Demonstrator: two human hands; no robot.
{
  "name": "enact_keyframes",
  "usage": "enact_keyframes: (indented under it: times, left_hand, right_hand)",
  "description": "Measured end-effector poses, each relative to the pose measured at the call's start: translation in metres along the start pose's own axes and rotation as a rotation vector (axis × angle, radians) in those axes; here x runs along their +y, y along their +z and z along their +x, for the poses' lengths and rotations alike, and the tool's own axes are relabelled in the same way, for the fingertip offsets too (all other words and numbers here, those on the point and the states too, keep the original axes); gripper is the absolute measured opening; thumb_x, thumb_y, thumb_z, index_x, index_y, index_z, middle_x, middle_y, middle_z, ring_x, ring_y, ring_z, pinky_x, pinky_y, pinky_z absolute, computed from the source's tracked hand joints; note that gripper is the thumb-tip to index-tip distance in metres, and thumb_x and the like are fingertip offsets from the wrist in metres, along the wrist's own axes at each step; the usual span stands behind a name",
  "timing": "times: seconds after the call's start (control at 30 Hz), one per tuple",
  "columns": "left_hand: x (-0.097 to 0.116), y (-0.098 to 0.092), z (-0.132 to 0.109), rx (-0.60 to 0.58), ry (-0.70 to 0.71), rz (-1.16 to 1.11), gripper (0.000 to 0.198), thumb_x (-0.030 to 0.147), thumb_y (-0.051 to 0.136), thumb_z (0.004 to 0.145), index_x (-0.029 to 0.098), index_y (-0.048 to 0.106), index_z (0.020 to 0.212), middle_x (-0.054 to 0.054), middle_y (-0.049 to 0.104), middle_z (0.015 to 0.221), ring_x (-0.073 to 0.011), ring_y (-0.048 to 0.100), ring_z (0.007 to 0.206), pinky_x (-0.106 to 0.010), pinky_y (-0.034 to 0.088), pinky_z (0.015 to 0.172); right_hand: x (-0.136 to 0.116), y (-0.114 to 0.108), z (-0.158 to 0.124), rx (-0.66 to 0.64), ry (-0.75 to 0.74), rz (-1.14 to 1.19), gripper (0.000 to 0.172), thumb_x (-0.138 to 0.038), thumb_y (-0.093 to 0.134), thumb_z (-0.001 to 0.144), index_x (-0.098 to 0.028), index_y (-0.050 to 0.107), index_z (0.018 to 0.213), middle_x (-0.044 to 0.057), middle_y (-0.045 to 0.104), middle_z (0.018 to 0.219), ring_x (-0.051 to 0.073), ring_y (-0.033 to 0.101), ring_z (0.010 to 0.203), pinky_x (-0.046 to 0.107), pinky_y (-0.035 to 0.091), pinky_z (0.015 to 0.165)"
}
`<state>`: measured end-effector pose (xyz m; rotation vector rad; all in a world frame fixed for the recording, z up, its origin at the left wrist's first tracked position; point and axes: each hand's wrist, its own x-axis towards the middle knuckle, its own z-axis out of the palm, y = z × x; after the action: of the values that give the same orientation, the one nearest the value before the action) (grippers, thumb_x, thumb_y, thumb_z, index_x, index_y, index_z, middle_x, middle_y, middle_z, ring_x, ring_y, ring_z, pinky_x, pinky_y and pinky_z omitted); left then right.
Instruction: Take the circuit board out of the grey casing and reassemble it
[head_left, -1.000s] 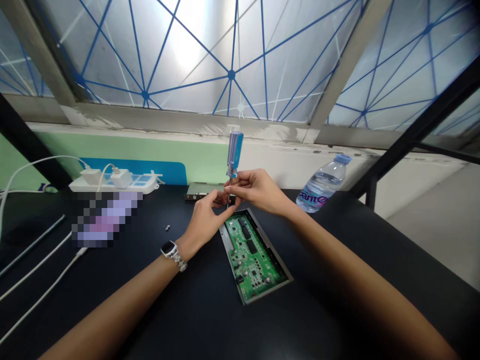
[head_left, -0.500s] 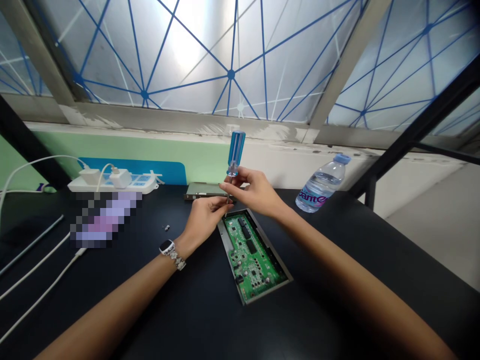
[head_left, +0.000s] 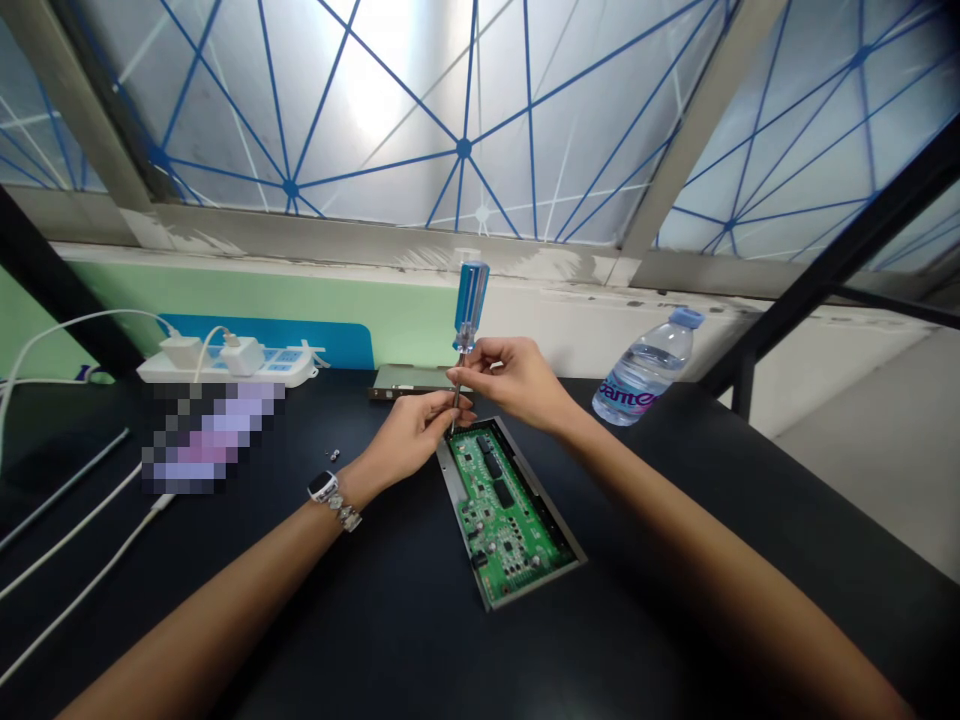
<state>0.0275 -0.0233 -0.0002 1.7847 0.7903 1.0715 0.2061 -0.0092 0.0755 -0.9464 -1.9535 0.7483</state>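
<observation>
We see 2 bare hands meeting at the far end of a green circuit board (head_left: 504,505) that lies in a grey metal tray (head_left: 568,540) on the black table (head_left: 675,600). The right hand (head_left: 517,380) pinches a screwdriver (head_left: 468,310) low on its blue clear handle, fingers closed around the collar. The tool stands nearly upright, handle up, and the thin shaft runs down to the board's far left corner. The left hand (head_left: 409,435) sits just beside it, fingertips narrowed onto the shaft near the tip. We cannot tell if the tip touches a screw, it is too small and partly hidden. A wristwatch (head_left: 328,492) is on the left wrist.

Left of the left hand, 2 small screws (head_left: 334,455) lie loose on the table, near but apart from it. Behind the hands a flat grey cover plate (head_left: 409,380) rests at the table's back edge. A water bottle (head_left: 646,368) lies tilted to the right, well apart from the board. Far left: a white power strip (head_left: 225,362) with 2 plugs in it, white cables (head_left: 75,540) trailing forward, and a blurred-out patch between them.
</observation>
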Motion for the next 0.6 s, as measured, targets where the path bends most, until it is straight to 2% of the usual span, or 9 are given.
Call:
enact_keyframes:
  times: [0.07, 0.17, 0.3, 0.47, 0.6]
  left_hand:
    - [-0.001, -0.001, 0.0, 0.0, 0.002, 0.019, 0.024, 0.029, 0.055, 0.098, 0.011, 0.069, 0.106, -0.014, 0.076, 0.105, -0.0265, 0.073, 0.102, -0.041, 0.055, 0.097]
    - [-0.002, -0.001, 0.0, 0.01, -0.006, 0.012, 0.023, 0.028, 0.055, 0.098, 0.012, 0.068, 0.107, -0.013, 0.076, 0.103, -0.0262, 0.074, 0.101, -0.041, 0.056, 0.097]
    - [0.0, -0.001, 0.0, 0.006, -0.015, -0.005, 0.021, 0.027, 0.056, 0.097, 0.012, 0.068, 0.106, -0.013, 0.077, 0.104, -0.0256, 0.074, 0.101, -0.041, 0.057, 0.097]
    - [0.004, -0.003, 0.0, -0.006, -0.019, 0.003, 0.022, 0.028, 0.056, 0.097, 0.011, 0.068, 0.105, -0.014, 0.077, 0.104, -0.0261, 0.074, 0.102, -0.042, 0.057, 0.097]
    - [0.004, -0.004, 0.0, -0.016, -0.032, -0.011, 0.024, 0.029, 0.057, 0.096, 0.011, 0.068, 0.107, -0.015, 0.078, 0.106, -0.0267, 0.074, 0.103, -0.045, 0.056, 0.098]
  right_hand:
    - [-0.002, -0.001, 0.001, -0.025, 0.001, 0.027, 0.025, -0.039, 0.073, 0.083, -0.015, 0.068, 0.089, 0.003, 0.068, 0.078, 0.014, 0.061, 0.066, 0.029, 0.049, 0.063]
    - [-0.006, -0.005, 0.002, -0.08, -0.016, 0.128, 0.035, -0.043, 0.07, 0.087, -0.017, 0.065, 0.111, 0.007, 0.07, 0.099, 0.018, 0.065, 0.085, 0.03, 0.05, 0.069]
    - [-0.007, -0.009, 0.005, -0.102, -0.04, 0.248, 0.032, -0.042, 0.067, 0.09, -0.016, 0.067, 0.109, 0.009, 0.072, 0.104, 0.02, 0.066, 0.097, 0.032, 0.05, 0.076]
    - [-0.001, -0.016, 0.007, -0.213, -0.047, 0.309, 0.033, -0.04, 0.068, 0.09, -0.017, 0.068, 0.114, 0.01, 0.075, 0.105, 0.02, 0.066, 0.097, 0.03, 0.048, 0.072]
    - [0.002, -0.019, 0.01, -0.211, -0.025, 0.32, 0.03, -0.04, 0.07, 0.088, -0.018, 0.069, 0.108, 0.008, 0.072, 0.105, 0.019, 0.065, 0.096, 0.029, 0.047, 0.071]
